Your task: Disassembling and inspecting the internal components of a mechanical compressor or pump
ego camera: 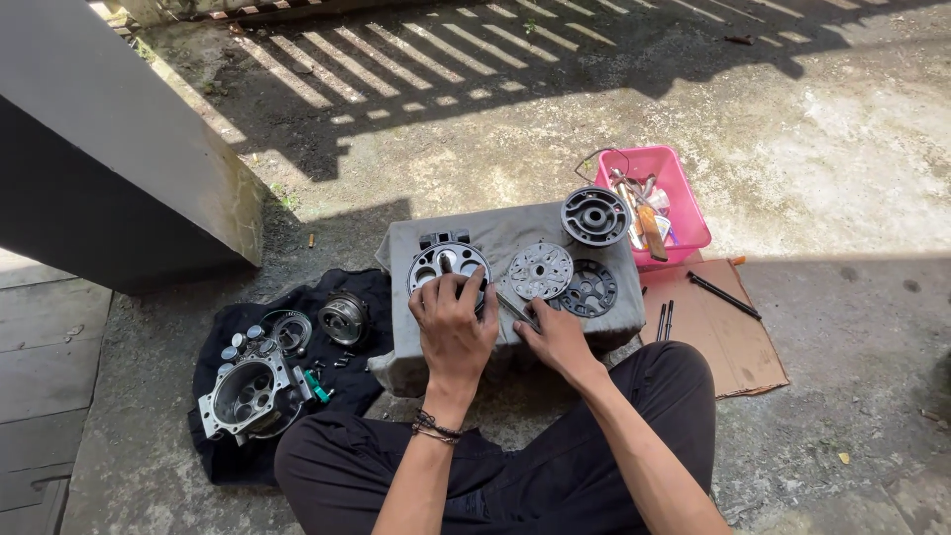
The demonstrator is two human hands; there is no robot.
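Observation:
My left hand (453, 319) rests on a round metal plate with cut-out holes (444, 264) that lies on a grey cloth-covered block (495, 238). Its fingers press the plate's near edge. My right hand (558, 337) holds a thin metal tool (514, 307) whose tip points toward the left hand. Beside them on the block lie a silvery valve disc (541, 270), a dark gasket disc (588, 288) and a round ribbed housing (595, 215).
A pink plastic bin (684, 198) with tools stands at the block's right. Flat cardboard (728, 337) carries thin black rods (723, 294). On a black cloth (228, 327) at left lie a compressor body (253, 394), a pulley part (344, 318) and small pistons. My crossed legs sit below.

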